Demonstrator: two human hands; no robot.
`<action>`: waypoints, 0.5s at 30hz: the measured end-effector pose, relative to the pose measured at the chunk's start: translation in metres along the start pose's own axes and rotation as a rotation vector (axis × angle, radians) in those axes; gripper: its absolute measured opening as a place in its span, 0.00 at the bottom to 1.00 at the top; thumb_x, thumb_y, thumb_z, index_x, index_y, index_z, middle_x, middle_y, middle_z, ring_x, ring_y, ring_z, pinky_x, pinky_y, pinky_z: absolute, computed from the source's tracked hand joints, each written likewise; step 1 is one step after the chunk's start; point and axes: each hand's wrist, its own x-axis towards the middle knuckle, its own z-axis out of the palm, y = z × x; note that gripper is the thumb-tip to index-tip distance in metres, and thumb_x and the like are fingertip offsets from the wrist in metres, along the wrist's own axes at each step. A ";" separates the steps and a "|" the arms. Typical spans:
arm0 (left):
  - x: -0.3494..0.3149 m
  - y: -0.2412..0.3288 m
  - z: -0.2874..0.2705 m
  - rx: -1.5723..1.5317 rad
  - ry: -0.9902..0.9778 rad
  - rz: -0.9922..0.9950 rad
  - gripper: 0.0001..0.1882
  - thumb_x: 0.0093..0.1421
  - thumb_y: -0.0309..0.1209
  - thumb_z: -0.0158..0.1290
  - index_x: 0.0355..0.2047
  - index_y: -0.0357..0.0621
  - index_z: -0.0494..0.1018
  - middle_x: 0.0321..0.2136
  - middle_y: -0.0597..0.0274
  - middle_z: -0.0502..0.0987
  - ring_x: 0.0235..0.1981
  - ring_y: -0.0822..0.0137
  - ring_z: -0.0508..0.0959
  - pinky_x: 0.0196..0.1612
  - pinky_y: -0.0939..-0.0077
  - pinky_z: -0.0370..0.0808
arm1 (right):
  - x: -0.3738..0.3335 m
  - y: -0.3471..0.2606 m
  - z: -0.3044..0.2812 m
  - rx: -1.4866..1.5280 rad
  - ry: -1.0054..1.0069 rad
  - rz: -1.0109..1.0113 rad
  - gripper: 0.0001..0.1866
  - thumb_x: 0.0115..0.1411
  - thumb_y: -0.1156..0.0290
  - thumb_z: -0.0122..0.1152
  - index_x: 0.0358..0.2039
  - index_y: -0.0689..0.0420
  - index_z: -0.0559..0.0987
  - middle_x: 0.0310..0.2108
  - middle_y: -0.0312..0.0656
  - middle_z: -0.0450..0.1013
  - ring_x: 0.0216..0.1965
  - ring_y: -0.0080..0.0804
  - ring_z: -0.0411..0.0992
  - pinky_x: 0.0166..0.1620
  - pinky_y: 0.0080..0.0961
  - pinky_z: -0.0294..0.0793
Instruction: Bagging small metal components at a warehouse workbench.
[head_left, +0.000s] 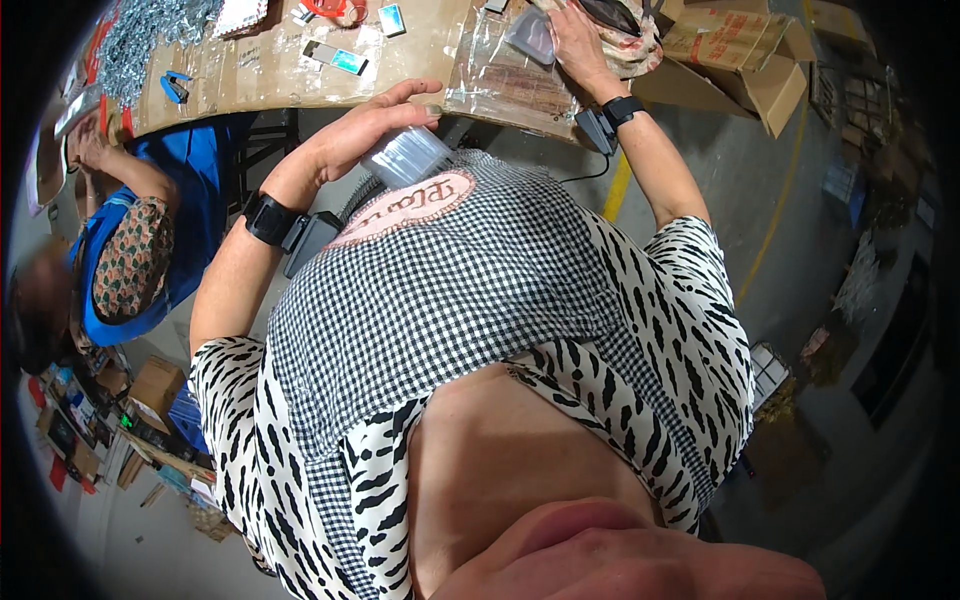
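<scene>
My left hand (368, 128) is closed around a small clear plastic box (408, 157) of pale strips, just off the table's near edge and in front of my checked apron (450, 290). Its index finger stretches out above the box. At the right part of the table, my right hand (578, 48) lies with its fingers stretched toward the far side, tips near the picture's upper edge. Beside its thumb side is another clear plastic container (531, 36). A crumpled patterned cloth bag (630, 45) with a dark inside touches its other side.
On the taped cardboard tabletop (270, 85) lie a blue clip-like tool (174, 87), a flat blue-and-grey packet (336, 57) and a heap of silvery pieces (150, 45). Open cardboard boxes (740, 60) stand right. A co-worker in a blue apron (185, 200) works at the left.
</scene>
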 end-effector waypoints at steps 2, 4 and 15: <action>0.001 0.001 0.001 0.001 -0.001 0.002 0.33 0.59 0.45 0.50 0.62 0.48 0.56 0.44 0.60 0.73 0.43 0.71 0.74 0.44 0.82 0.74 | 0.001 0.002 0.000 0.001 0.008 -0.006 0.29 0.53 0.71 0.55 0.57 0.52 0.63 0.54 0.54 0.62 0.53 0.52 0.62 0.54 0.44 0.61; 0.001 0.002 0.002 0.001 -0.001 -0.001 0.33 0.59 0.45 0.49 0.62 0.47 0.56 0.44 0.61 0.73 0.43 0.72 0.73 0.44 0.82 0.73 | 0.002 0.001 0.001 0.009 0.010 -0.015 0.27 0.53 0.71 0.55 0.56 0.52 0.65 0.53 0.54 0.63 0.52 0.51 0.62 0.54 0.43 0.61; -0.005 -0.016 -0.013 -0.025 0.028 -0.025 0.34 0.61 0.48 0.47 0.61 0.44 0.55 0.45 0.59 0.72 0.46 0.70 0.72 0.49 0.80 0.70 | 0.007 -0.129 -0.055 1.243 -0.852 0.142 0.12 0.60 0.66 0.55 0.37 0.61 0.79 0.28 0.35 0.75 0.29 0.18 0.71 0.36 0.15 0.72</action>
